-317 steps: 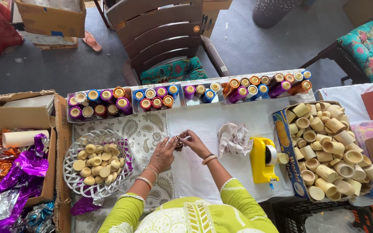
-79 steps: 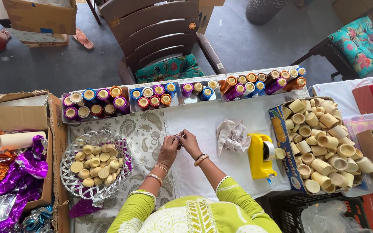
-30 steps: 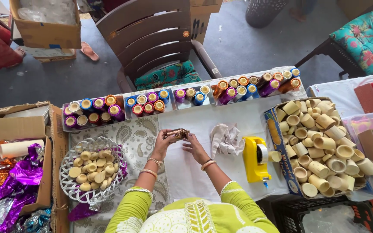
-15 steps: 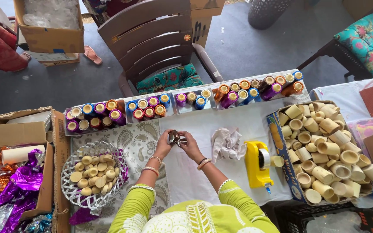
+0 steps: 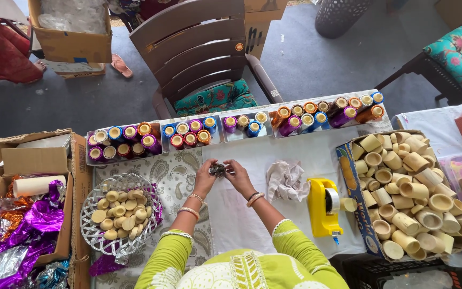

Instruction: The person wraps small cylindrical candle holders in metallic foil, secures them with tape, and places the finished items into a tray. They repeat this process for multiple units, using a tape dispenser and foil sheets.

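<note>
While my left hand (image 5: 205,179) and right hand (image 5: 237,175) pinch the small dark piece (image 5: 218,170) left of the tape dispenser (image 5: 323,207); light, crushable, I judge; grip its edges.

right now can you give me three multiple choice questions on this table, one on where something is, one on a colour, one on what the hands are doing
1. Where is the wire basket of pale round discs?
A. to the person's left
B. on the chair
C. inside the box of cups

2. What colour is the tape dispenser?
A. purple
B. yellow
C. white

3. What are the left hand and right hand doing?
A. resting flat and apart
B. reaching into the basket
C. together on a small dark piece

Answers: 1 A, the basket sits left of the arms. 2 B, its body is bright yellow. 3 C, both sets of fingers meet on the piece.
</note>
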